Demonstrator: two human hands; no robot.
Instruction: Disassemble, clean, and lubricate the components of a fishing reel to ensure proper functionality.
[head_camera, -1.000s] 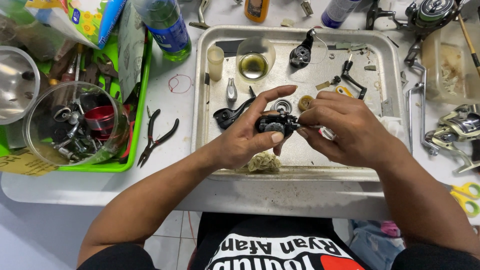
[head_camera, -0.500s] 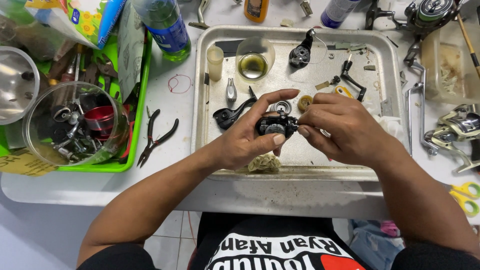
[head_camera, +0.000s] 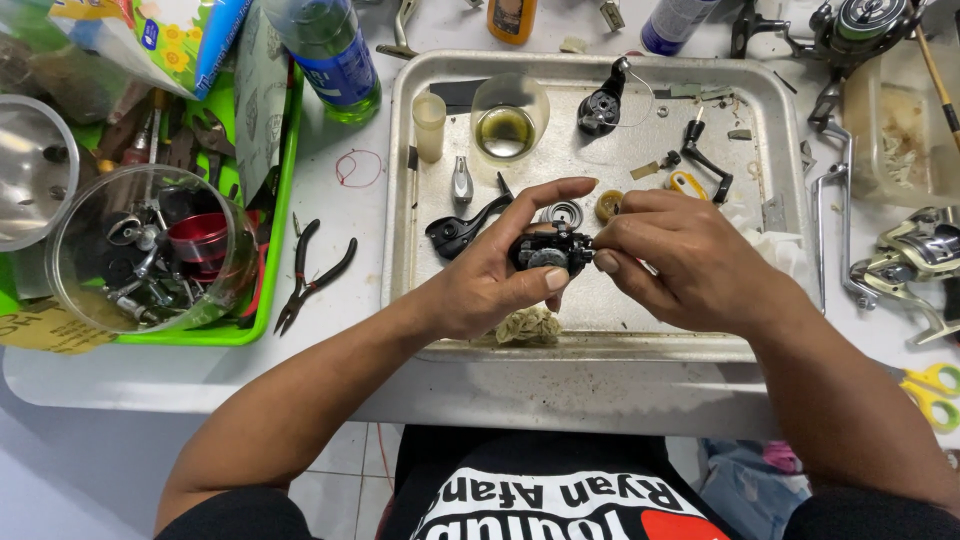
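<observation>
On the crowded white table (head_camera: 370, 270), over a dented shallow metal tray (head_camera: 600, 320) near its front edge, both hands' fingers (head_camera: 560, 280) clamp a small black reel body (head_camera: 548, 250), bare tray beneath.

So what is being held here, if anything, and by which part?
A small black reel body, over the metal tray. The left hand grips its left end and underside with thumb and fingers; the right hand pinches its right end.
</observation>
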